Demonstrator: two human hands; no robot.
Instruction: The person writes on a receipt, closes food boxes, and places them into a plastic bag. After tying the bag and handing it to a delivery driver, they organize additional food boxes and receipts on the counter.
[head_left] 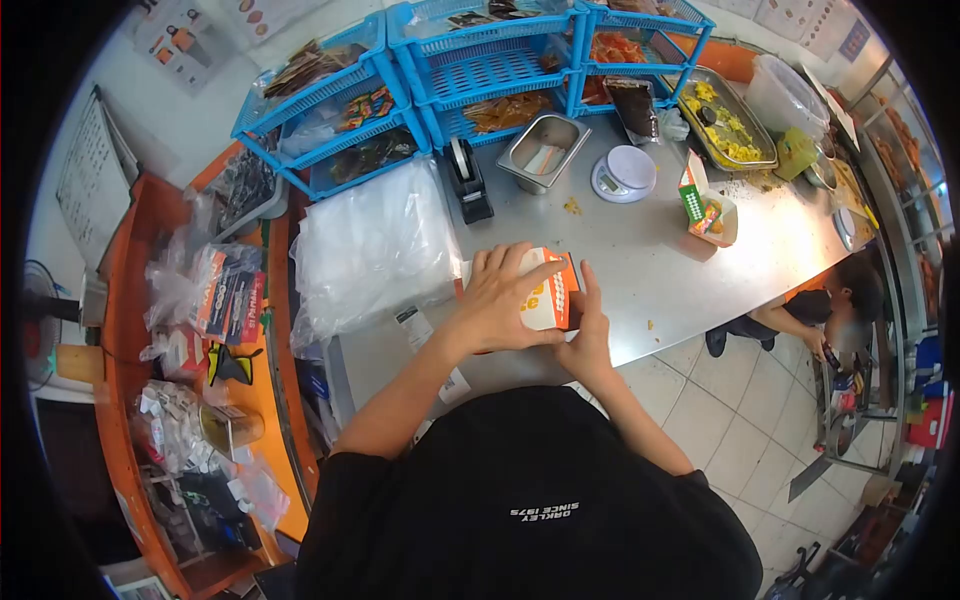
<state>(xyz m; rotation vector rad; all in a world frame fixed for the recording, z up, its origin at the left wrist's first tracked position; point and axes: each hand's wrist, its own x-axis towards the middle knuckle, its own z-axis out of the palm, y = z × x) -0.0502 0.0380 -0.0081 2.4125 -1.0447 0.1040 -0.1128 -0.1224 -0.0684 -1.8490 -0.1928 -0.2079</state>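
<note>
Two hands meet on one orange-and-white carton (560,297), which sits on the steel table (650,270) close to its near edge, right in front of the person. The left hand (500,300) lies spread across the carton's top, fingers fanned and pointing away from the body, palm pressing down. The right hand (591,335) stands against the carton's right side with its fingers held together and straight; whether its thumb hooks under the box cannot be seen.

The carton looks like thin printed card: light, fairly stiff along its folds but easy to dent in the middle of a panel, and a little slick where the print is glossy (the steel under it would let it slide). It is best held by its edges and corners, with flat palms on opposite sides, not by a fingertip squeeze.

Just left of the left hand is a heap of clear plastic bags (375,245). Beyond its fingertips stand a tape dispenser (470,182) and a steel pan (543,148). Beyond the right hand are a small scale (622,172) and an open small carton (706,208). Another person (835,305) crouches on the floor, well off to the right.
</note>
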